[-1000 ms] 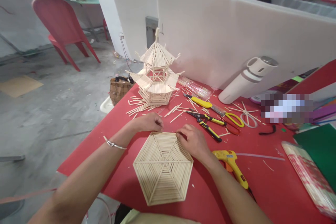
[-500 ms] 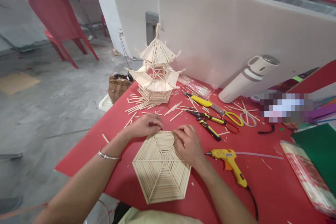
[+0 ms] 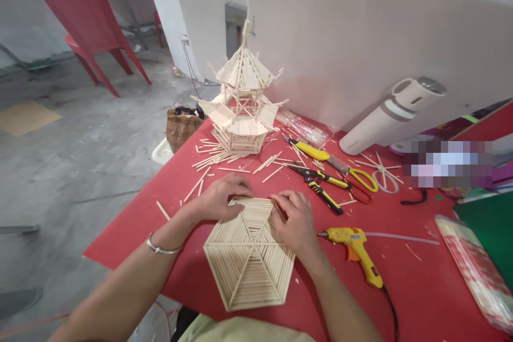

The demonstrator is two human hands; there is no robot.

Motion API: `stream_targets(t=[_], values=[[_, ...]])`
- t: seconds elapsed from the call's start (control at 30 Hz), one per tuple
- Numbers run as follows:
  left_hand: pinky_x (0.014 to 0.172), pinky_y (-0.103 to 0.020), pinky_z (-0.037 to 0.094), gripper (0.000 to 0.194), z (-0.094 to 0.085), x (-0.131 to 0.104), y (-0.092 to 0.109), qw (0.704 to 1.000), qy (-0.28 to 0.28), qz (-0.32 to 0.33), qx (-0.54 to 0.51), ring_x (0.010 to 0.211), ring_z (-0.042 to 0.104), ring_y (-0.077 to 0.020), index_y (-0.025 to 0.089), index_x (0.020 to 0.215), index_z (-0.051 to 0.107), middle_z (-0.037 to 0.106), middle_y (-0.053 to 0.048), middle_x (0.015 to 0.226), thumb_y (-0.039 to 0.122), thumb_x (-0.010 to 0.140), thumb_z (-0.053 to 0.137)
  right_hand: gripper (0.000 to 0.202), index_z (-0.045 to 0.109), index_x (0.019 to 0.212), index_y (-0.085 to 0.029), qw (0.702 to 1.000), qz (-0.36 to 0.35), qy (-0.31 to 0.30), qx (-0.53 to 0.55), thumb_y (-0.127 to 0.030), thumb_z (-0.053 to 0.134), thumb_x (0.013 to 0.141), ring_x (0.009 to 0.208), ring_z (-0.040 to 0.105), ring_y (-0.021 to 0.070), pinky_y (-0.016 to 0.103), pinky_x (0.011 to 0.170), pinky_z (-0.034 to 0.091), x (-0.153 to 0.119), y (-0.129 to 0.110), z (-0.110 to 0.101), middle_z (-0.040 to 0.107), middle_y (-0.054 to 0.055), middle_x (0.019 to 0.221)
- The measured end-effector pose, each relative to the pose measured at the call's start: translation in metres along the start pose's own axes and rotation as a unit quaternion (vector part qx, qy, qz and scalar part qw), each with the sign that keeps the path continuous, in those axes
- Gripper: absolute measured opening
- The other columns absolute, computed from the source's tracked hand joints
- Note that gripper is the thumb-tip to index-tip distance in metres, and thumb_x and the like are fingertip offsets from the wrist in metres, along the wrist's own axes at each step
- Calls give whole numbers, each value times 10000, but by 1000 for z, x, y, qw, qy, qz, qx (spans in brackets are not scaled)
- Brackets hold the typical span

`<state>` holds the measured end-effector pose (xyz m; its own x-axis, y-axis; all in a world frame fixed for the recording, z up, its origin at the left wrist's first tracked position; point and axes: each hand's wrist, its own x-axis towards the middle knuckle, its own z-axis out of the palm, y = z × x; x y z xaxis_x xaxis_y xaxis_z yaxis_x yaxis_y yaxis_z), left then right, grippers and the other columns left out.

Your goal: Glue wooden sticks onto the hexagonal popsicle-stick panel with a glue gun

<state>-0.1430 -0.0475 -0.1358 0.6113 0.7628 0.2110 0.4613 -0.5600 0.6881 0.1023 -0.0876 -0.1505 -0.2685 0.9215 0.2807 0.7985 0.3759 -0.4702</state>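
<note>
Along the hexagon's (image 3: pixel 252 267) far edge, fingers (image 3: pixel 239 188) seemingly rest.

A slim, silver-coloured bracelet (image 3: pixel 160 250) circled the left wrist (image 3: pixel 181 224) — a smooth, shiny band with a small raised knot on top. The left hand (image 3: pixel 222 197) and right hand (image 3: pixel 294 222) were bare, as were both forearms (image 3: pixel 116 291). Pale yellow-green cloth (image 3: pixel 240 329) covered the body — plain where it showed.
</note>
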Motion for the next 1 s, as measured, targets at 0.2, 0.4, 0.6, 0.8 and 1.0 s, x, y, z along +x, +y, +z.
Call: stream_targets(t=[0.2, 0.4, 0.6, 0.8, 1.0], values=[[850, -314, 482, 394, 1, 0, 0, 1000, -3, -2, 0, 960, 601, -209, 191, 1061, 752, 673, -85, 1063, 95, 712, 597, 277, 714, 1102, -258, 1000, -5, -12, 2, -197, 582, 867, 1040, 532, 244, 408, 925, 419, 0, 2, -1, 638, 70, 1074], [878, -336, 490, 378, 1, 1, -3, 1000, -7, 4, 1, 958, 610, -214, 185, 1057, 757, 675, -95, 1081, 117, 719, 601, 275, 716, 1103, -263, 1000, -1, -15, 0, -202, 581, 872, 1039, 531, 243, 409, 932, 415, 0, 2, -1, 638, 69, 1079], [866, -325, 491, 395, 2, -1, -5, 1000, -4, 5, 2, 964, 611, -213, 179, 1072, 756, 675, -97, 1089, 104, 715, 604, 298, 726, 1109, -252, 1000, -9, -11, -7, -178, 562, 871, 1044, 528, 244, 402, 926, 414, -2, 2, -1, 640, 72, 1077], [832, -322, 497, 406, 0, 0, -2, 1000, -8, 1, -1, 945, 611, -208, 165, 1064, 759, 669, -103, 1086, 81, 708, 581, 360, 734, 1128, -248, 999, -30, -8, -41, -140, 547, 841, 1004, 517, 250, 408, 887, 405, -2, 0, -4, 634, 78, 1034], [793, -294, 510, 483, -2, 1, 1, 1000, -16, -3, -12, 949, 613, -199, 187, 1077, 764, 655, -92, 1081, 38, 679, 533, 368, 736, 1130, -229, 996, -45, -14, -71, -126, 550, 829, 986, 508, 249, 402, 861, 384, -1, -3, -8, 637, 84, 1014]])
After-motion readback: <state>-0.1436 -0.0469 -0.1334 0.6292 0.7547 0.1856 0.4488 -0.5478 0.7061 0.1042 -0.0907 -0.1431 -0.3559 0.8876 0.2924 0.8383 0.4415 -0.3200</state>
